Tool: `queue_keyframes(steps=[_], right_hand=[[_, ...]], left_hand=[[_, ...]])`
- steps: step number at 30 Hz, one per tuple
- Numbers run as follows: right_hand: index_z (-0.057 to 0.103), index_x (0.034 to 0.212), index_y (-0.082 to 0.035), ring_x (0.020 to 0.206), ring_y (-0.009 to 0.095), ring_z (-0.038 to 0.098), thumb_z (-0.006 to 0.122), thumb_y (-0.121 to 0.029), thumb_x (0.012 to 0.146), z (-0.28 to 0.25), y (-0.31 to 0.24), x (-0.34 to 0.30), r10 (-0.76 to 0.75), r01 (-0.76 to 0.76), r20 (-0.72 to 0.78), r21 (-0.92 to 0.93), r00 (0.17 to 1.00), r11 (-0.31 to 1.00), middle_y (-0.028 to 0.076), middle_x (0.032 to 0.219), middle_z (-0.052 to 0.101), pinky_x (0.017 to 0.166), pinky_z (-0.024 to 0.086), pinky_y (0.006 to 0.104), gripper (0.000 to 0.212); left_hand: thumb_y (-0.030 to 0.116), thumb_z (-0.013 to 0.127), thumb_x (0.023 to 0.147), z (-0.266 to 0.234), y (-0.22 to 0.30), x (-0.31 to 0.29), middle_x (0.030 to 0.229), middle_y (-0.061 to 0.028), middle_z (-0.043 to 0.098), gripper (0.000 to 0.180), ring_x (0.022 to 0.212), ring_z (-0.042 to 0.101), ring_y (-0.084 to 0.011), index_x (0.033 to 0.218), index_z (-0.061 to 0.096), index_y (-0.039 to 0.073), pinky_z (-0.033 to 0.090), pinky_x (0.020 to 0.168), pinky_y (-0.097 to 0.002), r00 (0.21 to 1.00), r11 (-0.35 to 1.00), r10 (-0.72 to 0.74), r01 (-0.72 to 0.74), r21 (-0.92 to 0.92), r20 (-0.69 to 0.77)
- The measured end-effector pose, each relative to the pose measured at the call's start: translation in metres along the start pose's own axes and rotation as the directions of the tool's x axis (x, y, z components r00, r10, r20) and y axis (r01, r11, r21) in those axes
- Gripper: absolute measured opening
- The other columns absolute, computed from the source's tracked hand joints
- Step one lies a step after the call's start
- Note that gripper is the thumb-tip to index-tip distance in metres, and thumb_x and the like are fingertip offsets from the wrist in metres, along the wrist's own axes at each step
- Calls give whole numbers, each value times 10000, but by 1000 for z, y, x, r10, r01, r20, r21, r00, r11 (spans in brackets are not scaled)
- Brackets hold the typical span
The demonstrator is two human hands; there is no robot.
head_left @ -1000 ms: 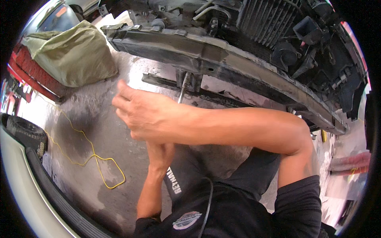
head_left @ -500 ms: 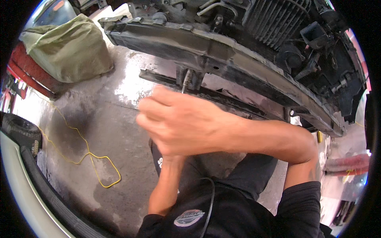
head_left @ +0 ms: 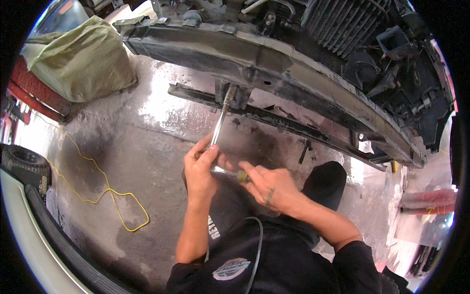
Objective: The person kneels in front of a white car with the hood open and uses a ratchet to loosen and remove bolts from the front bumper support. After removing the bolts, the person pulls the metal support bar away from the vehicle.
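Observation:
A long chrome extension bar point(head_left: 223, 115) slants up to a dark bracket point(head_left: 232, 95) under the black crossmember point(head_left: 205, 51). My left hand point(head_left: 199, 171) is closed around its near end, thumb on the shaft. What looks like a ratchet point(head_left: 243, 176) with a yellow-green handle is in my right hand point(head_left: 274, 188), fingers closed on it. A shiny metal part runs from that handle toward the left palm, where fingers hide the joint. The bar's far tip is hidden in the bracket.
A finned radiator point(head_left: 342, 24) and other engine parts sit beyond the crossmember. A lower dark rail point(head_left: 303, 130) runs beneath it. Left lie a yellow cord point(head_left: 110, 188) on the concrete floor, a draped green cloth point(head_left: 83, 59) and a tire point(head_left: 27, 164).
My right hand has come back from over the left, toward my body and to the right. The left hand, the shaft and the yellow-green handle now show.

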State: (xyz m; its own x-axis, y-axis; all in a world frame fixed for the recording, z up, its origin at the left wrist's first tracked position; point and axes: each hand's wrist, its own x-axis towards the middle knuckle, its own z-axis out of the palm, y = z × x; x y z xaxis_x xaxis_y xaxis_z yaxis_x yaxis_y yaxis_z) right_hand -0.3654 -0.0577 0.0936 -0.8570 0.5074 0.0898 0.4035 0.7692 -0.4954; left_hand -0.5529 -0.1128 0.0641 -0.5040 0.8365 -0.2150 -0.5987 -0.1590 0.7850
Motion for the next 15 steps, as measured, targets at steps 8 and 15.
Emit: queue_keyframes(steps=[8,15], right_hand=[[494,1285,-49,934,466,652,643,-169,929,154,60,58,-70,83,-49,347,996,934,238,1020,680,762,516,530,405],[446,1351,-10,1069,476,608,646,-98,925,163,59,75,-150,181,-102,541,983,821,243,1155,645,871,500,523,478]], left_hand=[[42,622,893,7,-5,-7,734,-135,651,371,632,596,-145,1249,646,-60,493,632,-308,919,525,392,-268,808,51],[32,646,875,1,-4,1,749,-103,662,361,677,616,-143,1227,664,-48,484,659,-289,914,570,401,-296,766,55]])
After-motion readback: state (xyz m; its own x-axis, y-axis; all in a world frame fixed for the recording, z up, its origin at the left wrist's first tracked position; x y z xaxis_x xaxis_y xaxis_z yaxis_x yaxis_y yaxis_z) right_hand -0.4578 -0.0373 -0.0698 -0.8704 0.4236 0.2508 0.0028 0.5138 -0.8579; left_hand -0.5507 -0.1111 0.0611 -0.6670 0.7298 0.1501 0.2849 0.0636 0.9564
